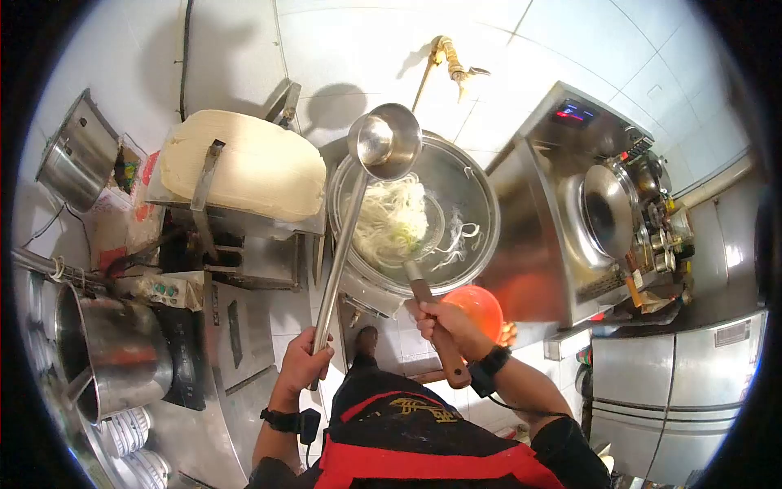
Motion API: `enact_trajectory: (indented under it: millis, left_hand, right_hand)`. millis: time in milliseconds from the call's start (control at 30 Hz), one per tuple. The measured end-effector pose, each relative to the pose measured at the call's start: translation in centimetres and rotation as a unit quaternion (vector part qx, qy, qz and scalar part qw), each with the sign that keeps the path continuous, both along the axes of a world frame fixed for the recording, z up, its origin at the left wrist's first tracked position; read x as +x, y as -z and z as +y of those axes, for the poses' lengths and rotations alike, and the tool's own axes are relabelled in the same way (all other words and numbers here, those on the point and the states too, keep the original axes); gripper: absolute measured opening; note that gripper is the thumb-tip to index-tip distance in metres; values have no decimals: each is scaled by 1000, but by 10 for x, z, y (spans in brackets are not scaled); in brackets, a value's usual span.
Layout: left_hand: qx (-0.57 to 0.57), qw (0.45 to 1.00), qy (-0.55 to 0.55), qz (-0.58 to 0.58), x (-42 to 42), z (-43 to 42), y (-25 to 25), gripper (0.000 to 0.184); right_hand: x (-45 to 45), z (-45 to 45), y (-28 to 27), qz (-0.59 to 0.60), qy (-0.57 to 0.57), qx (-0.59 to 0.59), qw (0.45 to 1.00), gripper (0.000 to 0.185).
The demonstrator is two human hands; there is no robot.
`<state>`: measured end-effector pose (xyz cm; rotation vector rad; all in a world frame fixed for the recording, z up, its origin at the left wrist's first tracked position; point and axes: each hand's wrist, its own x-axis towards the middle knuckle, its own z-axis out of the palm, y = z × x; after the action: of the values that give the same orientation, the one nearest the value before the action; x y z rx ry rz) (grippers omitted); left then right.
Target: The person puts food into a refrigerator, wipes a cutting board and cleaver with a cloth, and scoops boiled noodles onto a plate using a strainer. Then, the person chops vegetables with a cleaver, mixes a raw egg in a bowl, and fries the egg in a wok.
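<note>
My left hand (307, 359) is closed round the long metal handle of a ladle (395, 140). The ladle's steel bowl hangs over the far left part of a large round pot (489, 232). My right hand (450, 327) grips the wooden handle of a strainer (437, 231), whose round basket is down in the pot. Pale noodles (391, 218) lie in a heap in and beside that basket, and some loose strands (462, 236) float to its right. An orange-red bowl (475, 312) is just beyond my right wrist, close to the pot's near rim.
On the left, a large cream-coloured dough block (244, 163) sits on a metal stand under a metal strap. A steel stockpot (122, 350) is at lower left, above stacked bowls (126, 432). A wok (607, 210) stands right, beyond the steel counter (525, 236). A tap (456, 69) juts from the wall.
</note>
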<state>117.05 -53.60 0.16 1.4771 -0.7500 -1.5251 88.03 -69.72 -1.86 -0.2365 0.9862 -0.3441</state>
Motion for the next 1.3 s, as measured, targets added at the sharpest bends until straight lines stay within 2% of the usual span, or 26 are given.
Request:
enact_trajectory:
  millis: [33, 100, 167, 300, 367, 433, 500, 533, 567, 633, 667, 733, 767, 800, 833, 900, 967, 1000, 1067, 1100, 1133, 1167, 1200, 1267, 1300]
  left_hand:
    - [-1, 1000, 0, -3, 0, 2, -1, 22]
    - [5, 1000, -15, 0, -1, 1, -3, 22]
    - [6, 1000, -15, -10, -2, 1, -6, 22]
    - [-2, 1000, -29, -10, -7, -3, -2, 22]
    - [-7, 999, -37, -14, -12, -6, 2, 22]
    - [-11, 999, -42, -17, -16, -9, 4, 23]
    - [-25, 998, -52, -31, -20, -12, 7, 24]
    - [-32, 998, -54, -29, -22, -14, 10, 24]
    - [-35, 997, -61, -21, -23, -16, 13, 24]
    - [-35, 997, -69, -12, -27, -19, 15, 24]
    - [-35, 996, -67, -56, -28, -23, 15, 23]
    - [-26, 992, -66, -108, -30, -27, 21, 21]
    - [-20, 991, -65, -111, -30, -24, 24, 21]
    - [-14, 989, -66, -134, -33, -29, 19, 20]
    - [-9, 986, -66, -156, -36, -33, 16, 19]
    - [-6, 985, -73, -157, -36, -33, 33, 21]
    - [-56, 956, -44, -286, -30, -34, 63, 26]
    - [-56, 956, -42, -284, -28, -35, 72, 26]
    - [-155, 888, -5, -433, -27, -40, 77, 29]
    - [-154, 889, -5, -432, -29, -44, 70, 29]
    - [-51, 945, 11, -324, -34, -50, 56, 27]
    - [53, 976, 27, -208, -38, -54, 49, 24]
    - [52, 976, 29, -207, -39, -54, 50, 24]
    - [76, 996, 38, 41, -43, -56, 50, 18]
    - [78, 995, 40, 42, -46, -55, 49, 18]
  right_hand:
    - [2, -3, -2, -75, 11, 30, 997, 11]
    - [-1, -5, -9, -94, 4, 25, 995, 15]
    - [-9, -4, -15, -137, 41, 71, 987, 14]
    - [-23, 3, -36, -127, 25, 33, 991, 13]
    - [-23, 15, -68, -59, 9, -118, 991, 12]
    - [-30, 21, -75, -23, 24, -133, 991, 13]
    - [-43, 31, -69, 77, -17, -192, 978, 15]
    - [-42, 40, -68, 135, -35, -263, 955, 15]
    - [-41, 46, -62, 193, -33, -273, 942, 13]
    - [-42, 53, -48, 186, -5, -225, 956, 13]
    - [-47, 41, -35, 186, -9, -225, 956, 13]
    - [-51, 11, -15, 73, -44, -156, 984, 13]
    - [-50, 6, -15, 70, -44, -149, 985, 13]
    - [-44, -4, -26, -35, 36, -63, 997, 13]
    - [-41, -9, -32, -138, 114, 23, 984, 13]
    - [-53, -9, -30, -175, 125, 55, 975, 10]
    - [-61, 0, -48, -35, 82, -30, 996, 9]
    - [-66, 3, -62, -34, 84, -30, 995, 9]
    - [-71, 7, -108, 93, 26, -141, 985, 7]
    - [-74, 5, -122, 95, 26, -141, 985, 7]
    - [-78, 4, -134, 137, 3, -163, 977, 9]
    - [-82, 1, -141, 179, -19, -187, 966, 12]
    - [-86, -4, -145, 211, -42, -212, 953, 14]
    - [-87, -8, -149, 236, -60, -242, 939, 15]
    - [-87, -9, -150, 260, -82, -271, 923, 16]
